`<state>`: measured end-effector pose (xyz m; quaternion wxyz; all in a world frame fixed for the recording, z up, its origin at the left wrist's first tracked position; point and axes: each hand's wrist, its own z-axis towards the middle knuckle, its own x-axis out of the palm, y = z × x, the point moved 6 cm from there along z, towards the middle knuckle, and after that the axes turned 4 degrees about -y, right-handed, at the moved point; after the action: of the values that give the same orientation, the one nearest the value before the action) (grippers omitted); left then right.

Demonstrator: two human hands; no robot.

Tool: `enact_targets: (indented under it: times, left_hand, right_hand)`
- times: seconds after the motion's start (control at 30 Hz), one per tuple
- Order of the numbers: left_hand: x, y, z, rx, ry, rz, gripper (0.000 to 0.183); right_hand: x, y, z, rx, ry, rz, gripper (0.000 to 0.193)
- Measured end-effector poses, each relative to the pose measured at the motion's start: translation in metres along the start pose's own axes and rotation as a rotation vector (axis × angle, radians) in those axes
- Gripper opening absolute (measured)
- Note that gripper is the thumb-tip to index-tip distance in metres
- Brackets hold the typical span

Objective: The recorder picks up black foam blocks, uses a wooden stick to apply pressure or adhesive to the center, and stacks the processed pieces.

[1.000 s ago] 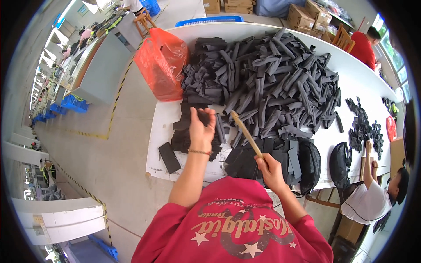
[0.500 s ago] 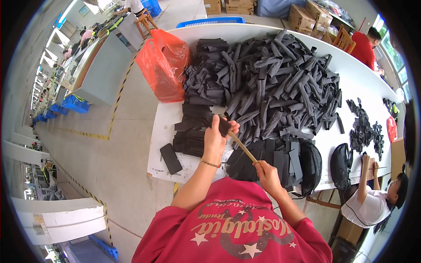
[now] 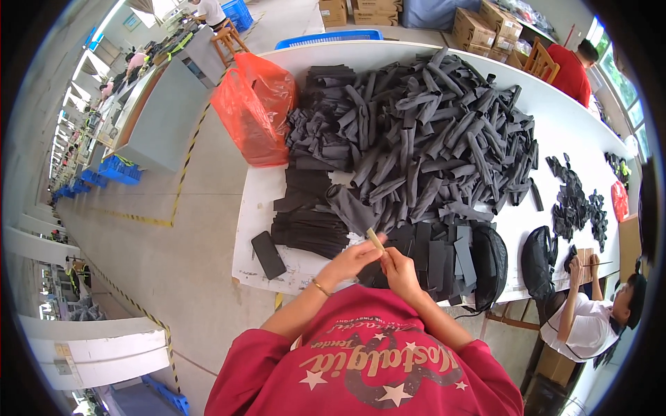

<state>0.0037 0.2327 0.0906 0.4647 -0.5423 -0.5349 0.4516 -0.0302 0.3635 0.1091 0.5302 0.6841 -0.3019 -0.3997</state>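
Note:
My right hand is closed around a flat, pale wooden stick at the table's near side. Close beside it, my left hand points toward the stick, its fingertips smeared by motion; whether they grip anything is unclear. Just beyond the stick's tip lies a dark grey cloth tube; whether the tip is inside it cannot be made out. To the left are stacked black cloth strips. Flat dark pieces lie right of my right hand. A big heap of grey cloth tubes fills the far side.
A black phone lies at the table's left, below a red plastic bag. Black waist bags rest along the near edge. At the right, a co-worker in white handles something on a small wooden board.
My left hand has come down and right, close to my right hand. The stick has drawn back toward me. A grey cloth tube now lies where my left hand was holding a dark piece.

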Motion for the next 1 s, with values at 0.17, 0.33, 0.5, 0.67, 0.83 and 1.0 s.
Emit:
enact_targets:
  times: [0.17,0.33,0.5,0.67,0.83,1.0]
  left_hand:
    - [-0.053,-0.055,0.033,0.146,-0.397,-0.743,0.036]
    - [-0.027,-0.04,0.047,0.153,-0.458,-0.823,0.038]
    - [-0.033,-0.03,0.042,0.065,-0.379,-0.777,0.038]
    - [-0.034,-0.039,0.048,0.018,-0.411,-0.752,0.037]
    - [0.023,-0.033,0.035,-0.009,-0.339,-0.747,0.037]
    - [-0.017,-0.035,0.041,0.018,-0.438,-0.84,0.03]
  right_hand:
    - [-0.002,-0.011,-0.002,0.044,0.056,0.008,0.021]
    - [0.011,-0.007,0.002,0.016,-0.005,0.048,0.024]
    - [0.0,-0.008,-0.001,0.129,0.138,0.03,0.024]
    - [-0.015,-0.012,-0.011,0.115,0.151,-0.043,0.021]
    - [0.003,0.008,0.024,-0.007,-0.067,0.092,0.015]
    - [0.01,-0.004,0.011,0.021,0.01,0.027,0.023]
